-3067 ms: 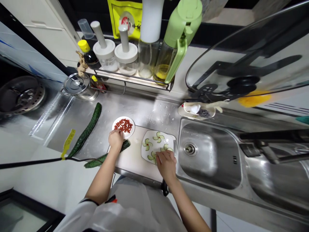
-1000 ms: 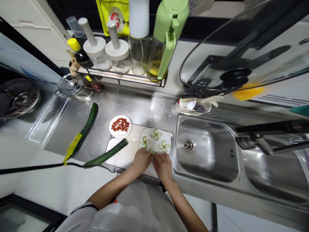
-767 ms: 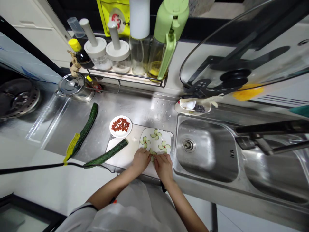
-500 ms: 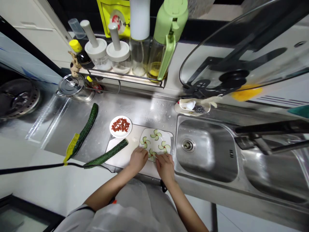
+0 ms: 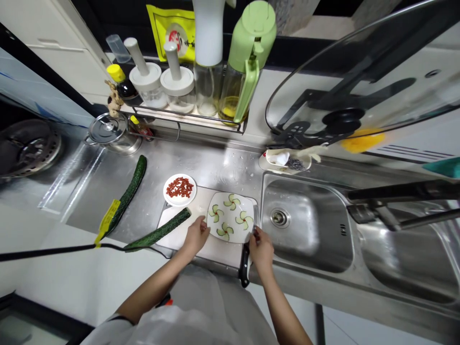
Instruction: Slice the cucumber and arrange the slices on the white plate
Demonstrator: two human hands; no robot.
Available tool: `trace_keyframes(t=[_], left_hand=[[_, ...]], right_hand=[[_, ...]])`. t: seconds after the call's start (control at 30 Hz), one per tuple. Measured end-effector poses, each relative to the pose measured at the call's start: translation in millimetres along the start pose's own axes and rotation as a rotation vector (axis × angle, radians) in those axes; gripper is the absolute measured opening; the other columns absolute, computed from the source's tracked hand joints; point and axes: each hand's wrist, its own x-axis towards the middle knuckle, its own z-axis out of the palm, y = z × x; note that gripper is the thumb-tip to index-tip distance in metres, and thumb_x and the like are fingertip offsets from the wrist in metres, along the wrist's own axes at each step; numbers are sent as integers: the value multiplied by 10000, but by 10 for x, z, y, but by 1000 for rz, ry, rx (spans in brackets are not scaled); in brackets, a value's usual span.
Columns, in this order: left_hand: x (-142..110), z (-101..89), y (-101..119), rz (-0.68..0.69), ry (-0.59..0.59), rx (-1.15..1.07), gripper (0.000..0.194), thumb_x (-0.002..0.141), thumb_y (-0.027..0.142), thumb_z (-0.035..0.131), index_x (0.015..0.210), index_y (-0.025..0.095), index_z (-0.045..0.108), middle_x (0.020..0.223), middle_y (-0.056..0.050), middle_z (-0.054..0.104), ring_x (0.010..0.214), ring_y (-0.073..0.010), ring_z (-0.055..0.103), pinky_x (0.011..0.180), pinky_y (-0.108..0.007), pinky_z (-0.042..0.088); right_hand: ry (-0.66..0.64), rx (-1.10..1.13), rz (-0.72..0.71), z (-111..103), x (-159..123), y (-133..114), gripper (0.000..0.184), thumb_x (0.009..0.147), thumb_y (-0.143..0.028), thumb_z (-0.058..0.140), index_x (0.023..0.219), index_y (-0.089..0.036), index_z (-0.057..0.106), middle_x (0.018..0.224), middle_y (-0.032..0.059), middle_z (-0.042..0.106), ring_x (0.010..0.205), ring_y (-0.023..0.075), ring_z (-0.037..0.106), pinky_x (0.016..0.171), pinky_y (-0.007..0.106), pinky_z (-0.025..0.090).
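Note:
A white squarish plate (image 5: pixel 235 235) lies on the cutting board (image 5: pixel 201 199), with several pinwheel shapes of cucumber slices (image 5: pixel 225 231) on it, each with a small red centre. My left hand (image 5: pixel 196 235) has thumb and fingertips closed at the plate's left edge. At its lower right corner, my right hand (image 5: pixel 261 247) pinches the rim with curled fingers. Beside the right hand is a knife with a black handle (image 5: pixel 245 266), its blade partly hidden by the plate. A cut cucumber (image 5: pixel 161 231) rests across the board's left side, close to my left hand.
A small white plate of chopped red pieces (image 5: pixel 180 188) stands behind the board. Further left are a whole cucumber (image 5: pixel 131 189) and a lidded pot (image 5: pixel 114 134). The double sink (image 5: pixel 305 225) adjoins on the right. A rack (image 5: pixel 187 120) with jars and bottles runs along the back.
Both hands have moved apart from the front cucumber pinwheel to the plate's left edge and lower right corner. That pinwheel and the knife handle now show fully.

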Motion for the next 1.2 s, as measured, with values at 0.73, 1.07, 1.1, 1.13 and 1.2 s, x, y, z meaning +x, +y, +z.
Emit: trace_keyframes(t=[0.73,1.07,1.1,1.13,1.2], left_hand=[[123,158,-96,-76,-64,-257,269,754,137,509,1016,192,531,601,79,352,560,-88,449,569,-205,480],[47,-131,93,-73,-27,-339,317,748,245,537,1060,189,547,606,75,375,561,-95,445,584,-236,481],[36,-165,100,-60,-17,-343,314,747,249,540,1054,186,552,608,73,383,565,-96,447,585,-235,476],[26,-199,106,-49,-8,-349,314,748,251,543,1054,182,554,612,70,392,569,-96,450,587,-234,473],[2,-265,116,-42,0,-376,320,751,257,547,1060,175,551,618,68,399,569,-93,450,588,-232,472]], right_hand=[[-74,158,114,40,157,-102,407,764,-367,413,959,-114,667,784,107,647,738,224,556,685,322,426],[-120,291,144,-91,196,-386,379,751,-405,471,926,-128,661,751,70,644,668,187,532,670,299,423],[-130,315,149,-107,197,-418,370,750,-399,476,929,-132,658,748,61,640,673,184,533,676,298,424],[-138,342,155,-120,196,-448,358,748,-393,482,927,-135,655,747,54,638,680,182,534,681,295,424],[-154,405,169,-143,192,-504,332,749,-384,498,919,-142,648,757,47,639,699,177,536,691,290,425]])
